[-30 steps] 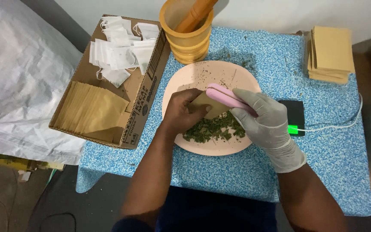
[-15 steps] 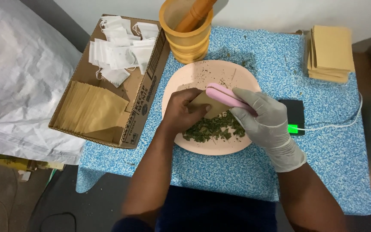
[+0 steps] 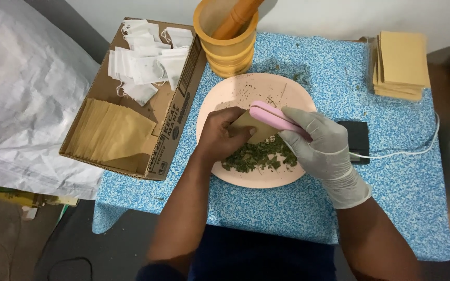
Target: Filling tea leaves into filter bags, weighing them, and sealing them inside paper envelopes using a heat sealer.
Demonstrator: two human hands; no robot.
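The blue speckled table (image 3: pixel 391 171) carries a cardboard box (image 3: pixel 131 112) and a pink plate (image 3: pixel 259 177) of dried green herbs (image 3: pixel 259 156). Above the plate, the bare left hand (image 3: pixel 220 136) pinches a brown paper pouch (image 3: pixel 253 127); the gloved right hand (image 3: pixel 321 143) grips a pink sealer (image 3: pixel 274 115) clamped on it.

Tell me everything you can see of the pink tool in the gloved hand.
The pink tool is a slim, rounded bar, smooth like plastic. It lies slanted over the pink plate, above the dried green leaves. The gloved right hand grips its right end; its left end sits on the edge of a small brown paper packet pinched by the bare left hand. No cable on it is visible.
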